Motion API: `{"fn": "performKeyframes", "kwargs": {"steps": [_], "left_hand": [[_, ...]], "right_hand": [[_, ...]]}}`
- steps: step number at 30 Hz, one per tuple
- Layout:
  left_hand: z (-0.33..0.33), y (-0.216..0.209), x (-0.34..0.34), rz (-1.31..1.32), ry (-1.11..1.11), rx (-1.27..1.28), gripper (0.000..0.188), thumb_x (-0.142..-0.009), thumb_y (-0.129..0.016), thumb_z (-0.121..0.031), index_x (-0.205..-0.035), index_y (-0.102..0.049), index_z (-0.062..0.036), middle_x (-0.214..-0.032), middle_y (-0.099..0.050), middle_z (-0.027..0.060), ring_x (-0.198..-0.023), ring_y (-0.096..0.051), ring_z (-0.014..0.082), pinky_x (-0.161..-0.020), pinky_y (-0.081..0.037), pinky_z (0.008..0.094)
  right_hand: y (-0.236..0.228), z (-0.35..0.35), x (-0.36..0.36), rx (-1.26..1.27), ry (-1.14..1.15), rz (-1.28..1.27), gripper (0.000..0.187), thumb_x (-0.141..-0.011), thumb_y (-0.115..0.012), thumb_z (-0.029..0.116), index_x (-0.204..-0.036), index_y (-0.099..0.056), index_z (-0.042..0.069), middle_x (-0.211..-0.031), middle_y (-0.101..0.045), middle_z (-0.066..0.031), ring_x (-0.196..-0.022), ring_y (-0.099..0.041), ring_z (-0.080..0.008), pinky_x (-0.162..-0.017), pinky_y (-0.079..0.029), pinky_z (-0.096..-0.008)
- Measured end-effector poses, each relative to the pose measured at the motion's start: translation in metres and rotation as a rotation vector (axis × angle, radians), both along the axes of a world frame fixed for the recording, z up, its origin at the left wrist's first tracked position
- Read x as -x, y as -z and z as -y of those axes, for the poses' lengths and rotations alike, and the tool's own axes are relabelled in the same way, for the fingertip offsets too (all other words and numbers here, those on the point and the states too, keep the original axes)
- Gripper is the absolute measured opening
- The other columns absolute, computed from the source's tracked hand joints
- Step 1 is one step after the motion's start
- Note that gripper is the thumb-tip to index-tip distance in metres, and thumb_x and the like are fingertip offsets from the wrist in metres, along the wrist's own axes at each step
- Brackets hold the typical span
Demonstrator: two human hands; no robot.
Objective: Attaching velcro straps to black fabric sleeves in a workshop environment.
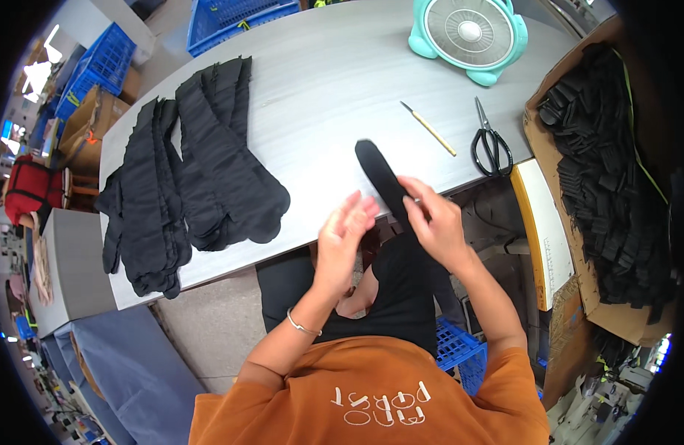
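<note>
Your right hand (434, 222) pinches a black sock (382, 182) near the table's (334, 81) front edge, thumb and fingers closed on the fabric; the toe end lies flat on the grey top while the rest hangs off the edge toward your lap, so the table carries the weight and the part you handle probably stays taut. Your left hand (345, 230) is up beside it, fingers loosely spread, palm toward the sock, touching or nearly touching its edge; not gripping anything that I can see. To your left, two piles of black socks (193, 185) lie laid out flat in overlapping rows, toes toward you, likely so they stay aligned and easy to count. Scissors (491, 144) and a thin stick tool (428, 128) sit on the table just beyond your right hand, within reach but untouched. A teal fan (468, 33) stands at the far edge, facing you. On your right, an open cardboard box (553, 81) is stuffed with stacked black pieces (609, 178), packed in rough rows; what exactly they are, cannot tell. A blue crate (460, 352) sits under the table by your leg, contents hidden. More blue crates (230, 18) beyond the table, contents unclear.
</note>
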State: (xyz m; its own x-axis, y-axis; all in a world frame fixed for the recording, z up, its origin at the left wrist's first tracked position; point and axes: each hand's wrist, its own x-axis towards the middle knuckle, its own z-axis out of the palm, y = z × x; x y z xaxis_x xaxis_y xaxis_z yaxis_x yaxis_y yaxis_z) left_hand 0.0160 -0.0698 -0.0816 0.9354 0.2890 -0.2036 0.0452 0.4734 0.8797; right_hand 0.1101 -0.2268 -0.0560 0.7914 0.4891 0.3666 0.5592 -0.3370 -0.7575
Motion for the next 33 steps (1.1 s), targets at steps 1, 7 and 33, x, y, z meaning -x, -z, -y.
{"fn": "performKeyframes", "kwargs": {"steps": [1,7,33], "left_hand": [[-0.002,-0.004,-0.01,0.022,-0.041,0.089,0.061,-0.102,-0.058,-0.028,-0.146,-0.036,0.0066,-0.135,-0.057,0.0196,-0.12,-0.06,0.0246,-0.104,-0.047,0.0355],[-0.02,-0.004,-0.03,0.041,-0.001,0.18,0.044,-0.097,-0.067,-0.019,-0.132,-0.052,0.0025,-0.12,-0.065,0.0111,-0.104,-0.064,0.0129,-0.09,-0.053,0.0299],[-0.025,-0.064,0.069,0.179,0.092,0.153,0.023,-0.094,-0.069,-0.009,-0.114,-0.064,0.0009,-0.104,-0.071,0.0118,-0.097,-0.068,0.0175,-0.09,-0.055,0.0309]], "right_hand": [[-0.001,0.007,0.008,-0.033,-0.028,-0.022,0.037,-0.088,-0.063,-0.004,-0.125,-0.061,0.001,-0.113,-0.069,-0.0186,-0.097,-0.072,-0.0297,-0.078,-0.057,-0.0337],[-0.011,0.014,-0.011,-0.029,-0.1,0.035,0.024,-0.09,-0.065,0.003,-0.113,-0.067,0.001,-0.103,-0.071,-0.0172,-0.089,-0.072,-0.0273,-0.076,-0.056,-0.0337],[-0.049,0.009,0.107,-0.243,0.139,0.166,0.032,-0.084,-0.072,-0.001,-0.114,-0.073,0.01,-0.077,-0.063,-0.0064,-0.057,-0.058,-0.0145,-0.05,-0.044,-0.0294]]}}
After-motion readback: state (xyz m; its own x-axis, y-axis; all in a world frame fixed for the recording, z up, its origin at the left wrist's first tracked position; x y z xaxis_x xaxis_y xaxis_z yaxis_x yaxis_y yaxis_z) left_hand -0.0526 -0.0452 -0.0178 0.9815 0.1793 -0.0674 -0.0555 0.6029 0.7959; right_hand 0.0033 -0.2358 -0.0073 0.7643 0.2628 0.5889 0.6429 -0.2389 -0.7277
